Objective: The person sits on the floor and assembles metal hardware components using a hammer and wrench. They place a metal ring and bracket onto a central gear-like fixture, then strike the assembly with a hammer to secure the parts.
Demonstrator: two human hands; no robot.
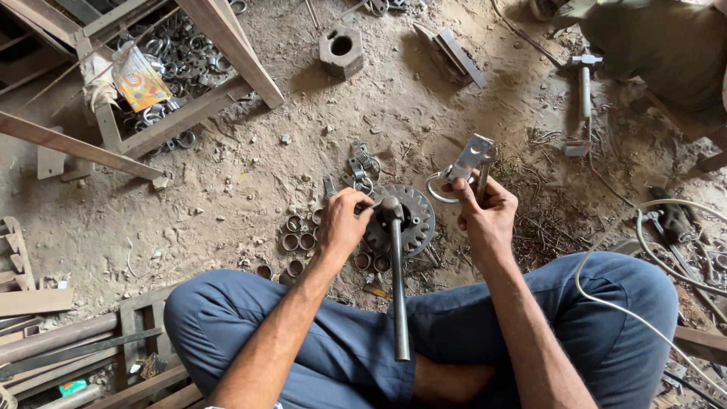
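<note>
- Between our crossed knees the hammer [398, 288] stands, handle toward us – head resting on the round steel disc [409, 220], ready to grab.
- Our left hand [344, 223] closes on a small part at the disc's edge, steadying it.
- Our right hand [486, 212] pinches the flat bracket [469, 159] upright – ring [439, 189] dangling.
- Beyond, loose rings [297, 241] dot the dirt.

Dirt floor [250, 189]: dusty, grey-brown, littered with metal scraps, wire offcuts. Wooden frame [189, 106] far up-left of fingers, holding heap of metal rings [178, 53]. Square metal block with round hole [341, 49] well above fingers. Flat steel bars [450, 53] beside it, rightward. Timber planks and pipes [53, 341] low left. White cable [644, 227] loops right of fingers. Daylight falls from upper middle; corners shadowed.
</note>
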